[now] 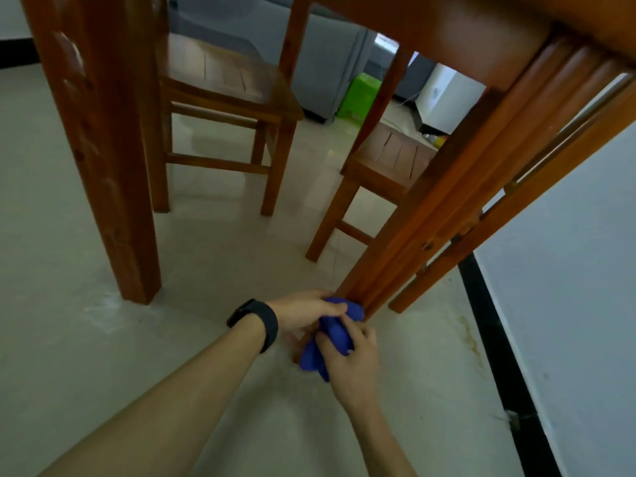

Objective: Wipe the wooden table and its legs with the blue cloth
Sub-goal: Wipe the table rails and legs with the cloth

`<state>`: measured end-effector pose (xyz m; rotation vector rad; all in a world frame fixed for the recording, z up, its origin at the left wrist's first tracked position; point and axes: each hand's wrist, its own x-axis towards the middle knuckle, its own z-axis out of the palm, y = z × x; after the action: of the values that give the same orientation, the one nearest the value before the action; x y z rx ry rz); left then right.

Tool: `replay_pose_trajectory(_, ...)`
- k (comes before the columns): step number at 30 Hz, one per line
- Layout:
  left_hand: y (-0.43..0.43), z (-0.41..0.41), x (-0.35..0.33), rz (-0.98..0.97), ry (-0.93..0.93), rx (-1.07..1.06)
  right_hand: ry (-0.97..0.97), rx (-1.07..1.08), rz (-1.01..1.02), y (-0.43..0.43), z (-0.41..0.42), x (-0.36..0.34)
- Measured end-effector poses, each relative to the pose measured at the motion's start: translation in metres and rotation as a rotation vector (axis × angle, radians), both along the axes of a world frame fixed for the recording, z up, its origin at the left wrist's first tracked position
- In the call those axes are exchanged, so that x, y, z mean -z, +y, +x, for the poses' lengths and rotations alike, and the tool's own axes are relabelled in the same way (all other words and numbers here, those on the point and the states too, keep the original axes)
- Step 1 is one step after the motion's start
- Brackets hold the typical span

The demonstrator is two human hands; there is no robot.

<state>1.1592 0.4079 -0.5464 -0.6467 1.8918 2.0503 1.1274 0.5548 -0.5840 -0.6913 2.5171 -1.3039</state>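
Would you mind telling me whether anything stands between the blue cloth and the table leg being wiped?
Nothing visible: the blue cloth, gripped by the left hand and right hand, touches the table leg near the floor.

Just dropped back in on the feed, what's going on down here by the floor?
A person is low beside the wooden table, working at the foot of its near leg. The left hand and the right hand both grip the blue cloth, which is bunched against the leg just above the floor. No hand is on the far leg on the left. Two wooden chairs stand beyond.
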Motion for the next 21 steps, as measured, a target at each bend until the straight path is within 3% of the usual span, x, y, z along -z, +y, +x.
replay_pose_trajectory(2,-0.005,0.004,0.009,-0.059,0.082,-0.142,-0.276,-0.025,-0.290,-0.006,0.011,-0.006)
replay_pose_trajectory(4,-0.016,0.004,0.016,-0.134,0.155,-0.278,-0.355,-0.037,-0.432,-0.009,0.014,-0.016)
replay_pose_trajectory(9,-0.027,-0.013,-0.020,-0.127,0.479,-0.636,0.312,0.363,-0.324,-0.008,-0.013,-0.047)
replay_pose_trajectory(11,-0.017,-0.025,-0.055,-0.167,0.649,-0.676,0.376,0.426,-0.374,-0.008,-0.029,-0.065)
replay_pose_trajectory(14,0.016,-0.043,-0.080,-0.256,0.804,-0.575,0.292,0.313,-0.439,-0.010,-0.048,-0.092)
replay_pose_trajectory(17,0.048,-0.050,-0.036,-0.418,0.753,-0.524,0.221,0.190,-0.417,-0.014,-0.055,-0.103)
replay_pose_trajectory(21,0.032,-0.027,0.039,-0.536,0.342,-0.344,0.166,0.148,-0.320,-0.013,-0.054,-0.093)
